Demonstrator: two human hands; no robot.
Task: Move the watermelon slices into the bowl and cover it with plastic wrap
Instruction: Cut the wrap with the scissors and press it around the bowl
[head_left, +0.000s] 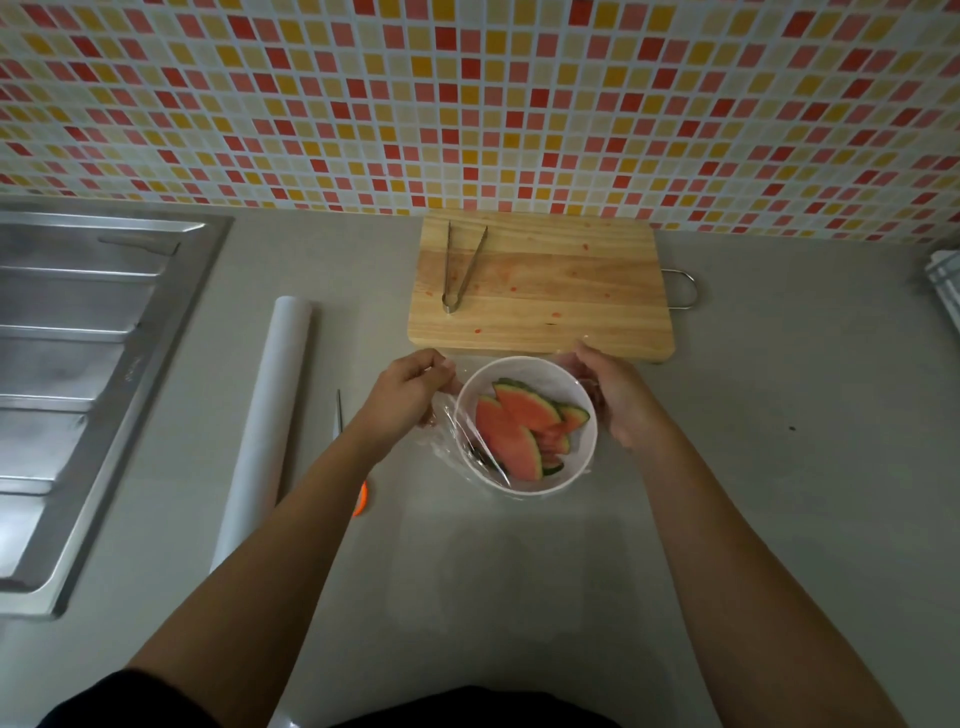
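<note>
At the centre of the frame, a white bowl (525, 423) of watermelon slices (519, 428) sat on the grey worktop (727, 467). The left hand (410, 387) pinched the plastic wrap (441, 431) at the bowl's left rim; the right hand (621, 397) seemed to press the film against the right side. Above lay a cutting board (540, 286) bearing tongs (460, 270), the wrap roll (265, 421) at left.
</note>
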